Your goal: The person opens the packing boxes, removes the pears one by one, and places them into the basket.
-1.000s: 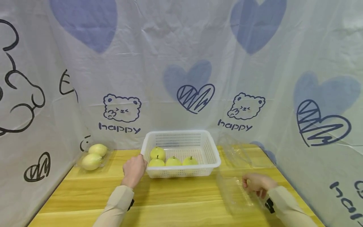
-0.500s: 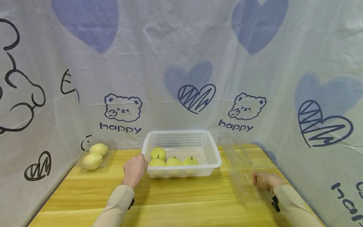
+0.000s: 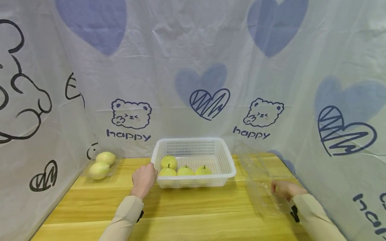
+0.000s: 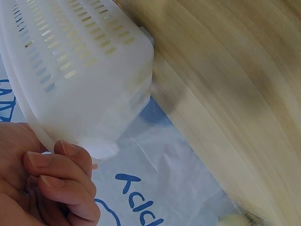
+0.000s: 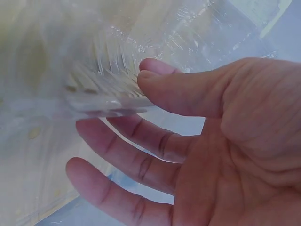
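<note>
My left hand (image 3: 144,180) grips the left rim of a white slotted plastic basket (image 3: 193,182); in the left wrist view its fingers curl at the corner of the basket (image 4: 94,94). Several yellow pears (image 3: 185,171) with dark stems sit in the basket, along its front and left side. At the right, my right hand (image 3: 287,190) pinches the edge of a clear plastic container (image 3: 260,197). The right wrist view has the thumb and forefinger on that see-through container (image 5: 117,52), while the other fingers (image 5: 113,193) extend below it.
Two yellow fruits (image 3: 99,170) lie in clear packaging at the back left of the wooden table (image 3: 169,214). More clear plastic (image 3: 251,162) stands behind the right hand. A printed white curtain (image 3: 169,50) encloses the table at the back and sides.
My right hand has moved to the right with the clear container, slowing in the last half second. The left hand stays on the basket rim.
</note>
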The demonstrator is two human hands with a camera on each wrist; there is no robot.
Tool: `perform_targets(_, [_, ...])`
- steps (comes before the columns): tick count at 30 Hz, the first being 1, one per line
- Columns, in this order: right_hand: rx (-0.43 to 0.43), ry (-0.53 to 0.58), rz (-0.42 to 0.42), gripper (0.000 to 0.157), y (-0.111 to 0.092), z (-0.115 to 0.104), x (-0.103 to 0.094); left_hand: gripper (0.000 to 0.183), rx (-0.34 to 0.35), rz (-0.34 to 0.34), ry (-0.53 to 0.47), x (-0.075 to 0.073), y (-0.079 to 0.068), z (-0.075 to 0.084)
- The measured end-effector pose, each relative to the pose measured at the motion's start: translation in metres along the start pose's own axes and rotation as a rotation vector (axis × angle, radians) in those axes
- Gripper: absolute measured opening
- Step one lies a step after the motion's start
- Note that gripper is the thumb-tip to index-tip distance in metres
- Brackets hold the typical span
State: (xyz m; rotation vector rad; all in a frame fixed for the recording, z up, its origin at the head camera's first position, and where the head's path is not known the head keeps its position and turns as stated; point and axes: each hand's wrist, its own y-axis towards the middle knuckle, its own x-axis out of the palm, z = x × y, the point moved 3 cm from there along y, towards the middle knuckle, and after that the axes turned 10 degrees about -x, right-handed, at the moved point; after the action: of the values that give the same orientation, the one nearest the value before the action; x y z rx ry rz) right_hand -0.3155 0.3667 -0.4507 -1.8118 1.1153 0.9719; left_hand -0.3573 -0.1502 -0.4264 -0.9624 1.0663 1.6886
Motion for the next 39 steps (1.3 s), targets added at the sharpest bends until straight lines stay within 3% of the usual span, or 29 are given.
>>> perform_targets(6, [-0.007,-0.009,0.032,0.026,0.001,-0.003,-0.006,0.018,-0.003,-0.001,0.007,-0.001,0.0,0.0])
perform_targets(11, [-0.058,-0.096,0.127,0.009,0.009,-0.014,-0.017,0.017,-0.004,0.0,0.006,-0.001,-0.001,0.0])
perform_targets(18, [-0.087,-0.156,0.247,0.027,0.02,-0.048,-0.025,0.016,-0.012,0.007,-0.012,-0.001,0.0,-0.001])
perform_targets(22, [-0.115,-0.19,0.298,0.024,0.026,-0.071,-0.024,0.016,0.009,0.015,-0.026,0.0,0.0,-0.004])
perform_targets(30, [-0.298,-0.239,0.451,0.01,0.044,-0.12,-0.012,0.042,0.07,-0.013,-0.133,0.006,0.001,-0.02])
perform_targets(35, [-0.4,-0.302,0.528,0.013,0.052,-0.146,-0.002,0.043,0.106,-0.058,-0.225,0.007,0.004,-0.035])
perform_targets(39, [-0.469,-0.35,0.524,0.018,0.059,-0.158,0.007,0.04,0.081,-0.027,-0.211,0.002,0.01,-0.051])
